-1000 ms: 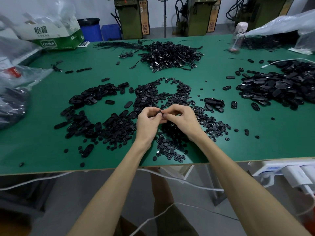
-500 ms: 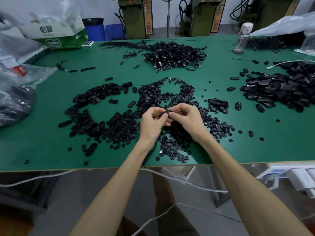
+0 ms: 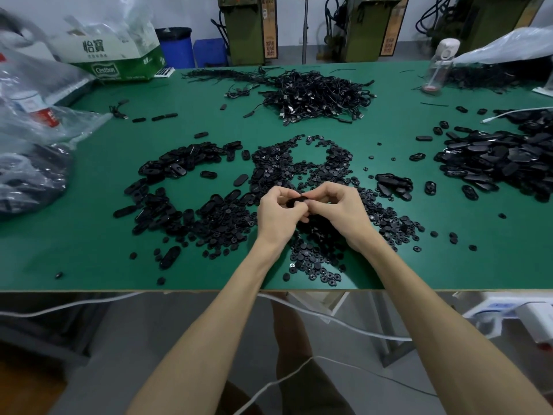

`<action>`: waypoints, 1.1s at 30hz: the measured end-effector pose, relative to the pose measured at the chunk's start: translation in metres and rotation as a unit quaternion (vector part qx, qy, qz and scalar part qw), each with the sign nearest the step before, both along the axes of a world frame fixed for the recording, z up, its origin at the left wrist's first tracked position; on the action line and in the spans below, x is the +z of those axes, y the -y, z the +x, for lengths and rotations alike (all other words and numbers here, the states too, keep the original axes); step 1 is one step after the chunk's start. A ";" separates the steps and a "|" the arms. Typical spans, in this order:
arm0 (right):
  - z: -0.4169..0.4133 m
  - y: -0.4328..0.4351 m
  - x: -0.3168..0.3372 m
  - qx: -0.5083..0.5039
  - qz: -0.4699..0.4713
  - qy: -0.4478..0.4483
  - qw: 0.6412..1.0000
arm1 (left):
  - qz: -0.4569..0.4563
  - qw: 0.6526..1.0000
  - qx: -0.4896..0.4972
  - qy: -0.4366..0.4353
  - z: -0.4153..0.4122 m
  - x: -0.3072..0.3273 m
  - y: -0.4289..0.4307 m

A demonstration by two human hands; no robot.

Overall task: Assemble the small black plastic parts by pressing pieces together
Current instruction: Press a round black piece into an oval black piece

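Both hands meet above the middle of the green counter (image 3: pixel 89 235). The left hand (image 3: pixel 276 215) and the right hand (image 3: pixel 341 211) each pinch the same black plastic part (image 3: pixel 295 202) with curled fingers, holding it off the surface.

Risk: if the squeeze comes off-centre, the pieces may seat crooked or pop apart. A dropped part would probably land in the heap of round discs (image 3: pixel 314 262) directly below and be hard to find again. That heap reaches close to the near edge, so a sweeping forearm could push discs to the floor.

The part is small, dark and matte, and mostly covered by fingertips; whether its halves are already joined cannot be told. Similar oval shells (image 3: pixel 179 166) lie in a pile to the left, and a tangle of cables (image 3: pixel 317 94) lies beyond.
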State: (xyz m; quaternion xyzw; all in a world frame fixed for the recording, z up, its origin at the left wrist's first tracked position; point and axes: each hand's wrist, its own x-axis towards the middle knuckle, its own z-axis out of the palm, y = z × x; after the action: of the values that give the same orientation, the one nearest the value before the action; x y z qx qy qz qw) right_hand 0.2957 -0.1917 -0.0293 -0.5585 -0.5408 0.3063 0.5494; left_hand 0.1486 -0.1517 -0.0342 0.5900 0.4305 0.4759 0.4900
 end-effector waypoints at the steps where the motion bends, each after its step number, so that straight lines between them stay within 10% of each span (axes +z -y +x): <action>1: 0.000 0.000 0.000 0.002 -0.001 0.000 1.000 | 0.000 1.000 0.002 0.002 0.000 0.000 0.000; 33: 0.002 0.003 0.004 -0.075 0.024 -0.090 0.993 | 0.034 0.999 -0.019 -0.002 0.001 0.005 0.004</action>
State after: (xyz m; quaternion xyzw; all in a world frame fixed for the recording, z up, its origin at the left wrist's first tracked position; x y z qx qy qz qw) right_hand 0.2982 -0.1947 -0.0257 -0.5543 -0.4533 0.2999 0.6304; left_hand 0.1494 -0.1561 -0.0295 0.6152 0.4039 0.4800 0.4775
